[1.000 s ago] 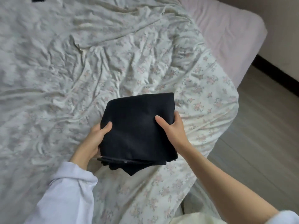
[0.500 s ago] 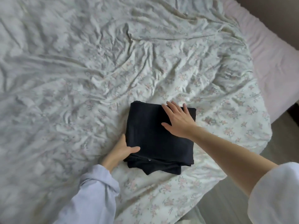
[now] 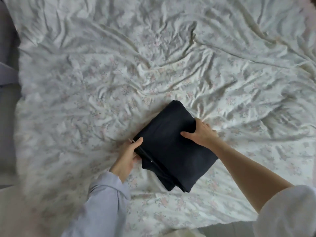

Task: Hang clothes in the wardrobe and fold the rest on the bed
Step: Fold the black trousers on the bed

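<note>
A folded black garment [image 3: 171,144] lies as a thick, angled bundle on the wrinkled floral bedsheet [image 3: 119,74], a little below the middle of the view. My left hand [image 3: 127,158] grips its left edge, thumb on top and fingers under the layers. At the bundle's right edge my right hand [image 3: 201,134] holds it, with the thumb lying on the top surface and the fingers wrapped round the side.
The floral sheet covers almost the whole view and is heavily creased. A grey strip [image 3: 8,82] runs along the left edge of the bed. A sliver of floor [image 3: 227,230] shows at the bottom.
The bundle has been moved further onto the bed and turned at an angle. My right hand went from lying flat on top to holding the right edge. The view has shifted left.
</note>
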### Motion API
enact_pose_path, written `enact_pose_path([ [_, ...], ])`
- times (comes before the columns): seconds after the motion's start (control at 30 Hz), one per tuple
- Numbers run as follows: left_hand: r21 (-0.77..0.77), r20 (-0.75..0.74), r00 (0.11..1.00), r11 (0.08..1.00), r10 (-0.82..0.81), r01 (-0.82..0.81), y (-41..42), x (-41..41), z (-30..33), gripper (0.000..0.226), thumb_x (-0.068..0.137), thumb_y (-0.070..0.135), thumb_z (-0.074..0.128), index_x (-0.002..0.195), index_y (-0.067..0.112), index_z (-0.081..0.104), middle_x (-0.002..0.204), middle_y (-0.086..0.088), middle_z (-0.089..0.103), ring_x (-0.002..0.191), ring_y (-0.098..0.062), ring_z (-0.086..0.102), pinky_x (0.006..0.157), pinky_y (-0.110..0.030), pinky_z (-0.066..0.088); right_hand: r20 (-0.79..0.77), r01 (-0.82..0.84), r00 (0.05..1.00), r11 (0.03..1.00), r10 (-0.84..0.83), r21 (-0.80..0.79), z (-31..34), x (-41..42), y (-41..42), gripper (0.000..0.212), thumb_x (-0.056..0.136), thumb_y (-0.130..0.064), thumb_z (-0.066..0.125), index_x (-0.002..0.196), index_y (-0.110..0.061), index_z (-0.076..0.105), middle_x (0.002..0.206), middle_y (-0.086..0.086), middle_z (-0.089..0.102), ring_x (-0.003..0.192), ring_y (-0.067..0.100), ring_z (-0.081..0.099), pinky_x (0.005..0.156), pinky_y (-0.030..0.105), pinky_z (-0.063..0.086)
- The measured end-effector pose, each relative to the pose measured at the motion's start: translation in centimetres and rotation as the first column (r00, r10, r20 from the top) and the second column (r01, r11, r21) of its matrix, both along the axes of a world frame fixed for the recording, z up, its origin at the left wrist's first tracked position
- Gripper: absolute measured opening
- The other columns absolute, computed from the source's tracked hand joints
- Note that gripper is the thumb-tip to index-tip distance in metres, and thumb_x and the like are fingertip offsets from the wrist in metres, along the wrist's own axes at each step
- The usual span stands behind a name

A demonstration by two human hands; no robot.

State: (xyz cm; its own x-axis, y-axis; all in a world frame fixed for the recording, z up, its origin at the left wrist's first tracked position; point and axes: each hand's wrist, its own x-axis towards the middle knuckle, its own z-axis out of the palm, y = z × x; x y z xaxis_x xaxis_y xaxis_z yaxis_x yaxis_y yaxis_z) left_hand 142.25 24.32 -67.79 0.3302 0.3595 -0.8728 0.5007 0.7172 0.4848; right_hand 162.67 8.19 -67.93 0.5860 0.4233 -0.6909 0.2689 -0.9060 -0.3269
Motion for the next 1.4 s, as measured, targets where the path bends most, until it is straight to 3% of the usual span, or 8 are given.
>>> enact_pose_path([
  [0.07, -0.004, 0.035, 0.997, 0.997, 0.075, -0.074, -1.4, -0.3, 0.0, 0.041, 0.079, 0.028, 0.073, 0.116, 0.012, 0.061, 0.109, -0.003, 0.069, 0.096, -0.018, 0.066, 0.075, -0.029, 0.052, 0.022, -0.05, 0.998, 0.998, 0.051, -0.04, -0.1, 0.6, 0.1, 0.073, 0.078, -0.065, 0.053, 0.131, -0.017, 0.037, 0.128, 0.004, 0.049, 0.12, 0.025, 0.045, 0.101, 0.047, 0.031],
  [0.17, 0.275, -0.085, 0.996, 0.961, 0.039, -0.014, -3.6, 0.9, -0.1, 0.057, 0.077, 0.023, 0.076, 0.126, 0.014, 0.048, 0.115, -0.002, 0.063, 0.104, -0.021, 0.062, 0.088, -0.037, 0.051, 0.102, -0.096, 0.99, 0.995, 0.098, -0.019, 0.1, 1.1, 0.4, 0.06, 0.084, -0.063, 0.047, 0.117, -0.013, 0.047, 0.114, 0.004, 0.057, 0.1, 0.024, 0.054, 0.09, 0.041, 0.037],
  [0.27, 0.624, -0.27, 0.962, 0.754, -0.038, 0.205, -6.7, 2.0, 0.6, 0.071, 0.085, 0.023, 0.067, 0.142, 0.007, 0.026, 0.13, -0.011, 0.05, 0.119, -0.029, 0.05, 0.101, -0.038, 0.042, 0.254, -0.159, 0.958, 0.984, 0.135, 0.078, 1.1, -0.4, -0.3, 0.056, 0.093, -0.049, 0.043, 0.133, -0.012, 0.032, 0.127, 0.006, 0.048, 0.095, 0.029, 0.058, 0.071, 0.037, 0.046],
  [0.37, 0.807, -0.227, 0.973, 0.55, -0.043, 0.213, -9.1, 2.8, 2.1, 0.062, 0.094, 0.015, 0.052, 0.145, 0.001, 0.02, 0.137, -0.017, 0.041, 0.123, -0.031, 0.047, 0.094, -0.024, 0.039, 0.419, -0.255, 0.898, 0.935, 0.133, 0.248, 2.7, -2.3, -0.8, 0.059, 0.097, -0.037, 0.039, 0.147, -0.019, 0.014, 0.132, 0.005, 0.044, 0.086, 0.03, 0.061, 0.056, 0.033, 0.044],
  [0.5, 0.942, -0.162, 0.986, 0.303, 0.033, 0.145, -7.2, 3.4, 5.4, 0.054, 0.091, 0.007, 0.055, 0.139, -0.002, 0.032, 0.117, -0.02, 0.049, 0.103, -0.035, 0.059, 0.082, -0.027, 0.047, 0.536, -0.381, 0.838, 0.814, 0.103, 0.438, 6.8, -3.1, 2.2, 0.051, 0.096, -0.035, 0.034, 0.144, -0.019, 0.028, 0.111, 0.012, 0.054, 0.062, 0.027, 0.058, 0.038, 0.029, 0.04],
  [0.87, 0.987, 0.126, 0.954, -0.131, 0.271, -0.093, 7.9, -7.1, 26.7, 0.051, 0.093, 0.01, 0.051, 0.14, 0.002, 0.033, 0.125, -0.018, 0.045, 0.113, -0.024, 0.049, 0.091, -0.015, 0.033, 0.574, -0.531, 0.819, 0.372, -0.003, 0.761, 26.8, -12.6, 18.4, 0.043, 0.092, -0.032, 0.041, 0.13, -0.012, 0.035, 0.111, 0.014, 0.052, 0.066, 0.023, 0.061, 0.043, 0.033, 0.051],
  [1.1, 0.871, 0.176, 0.919, -0.492, 0.352, 0.021, 15.3, -23.6, 39.3, 0.06, 0.085, -0.001, 0.061, 0.135, 0.017, 0.032, 0.119, -0.02, 0.05, 0.104, -0.039, 0.058, 0.081, -0.043, 0.052, 0.491, -0.484, 0.871, 0.158, -0.005, 0.861, 38.5, -28.8, 26.7, 0.048, 0.094, -0.019, 0.05, 0.137, -0.005, 0.037, 0.127, 0.012, 0.044, 0.103, 0.027, 0.056, 0.08, 0.037, 0.05],
  [1.4, 0.701, 0.143, 0.888, -0.678, 0.437, 0.22, 21.7, -49.0, 52.5, 0.066, 0.081, 0.002, 0.068, 0.132, 0.018, 0.03, 0.118, -0.019, 0.053, 0.103, -0.036, 0.06, 0.081, -0.038, 0.053, 0.443, -0.435, 0.893, -0.104, 0.08, 0.894, 50.4, -52.4, 35.7, 0.046, 0.096, -0.023, 0.046, 0.139, -0.012, 0.035, 0.132, 0.004, 0.042, 0.109, 0.023, 0.053, 0.089, 0.029, 0.039],
])
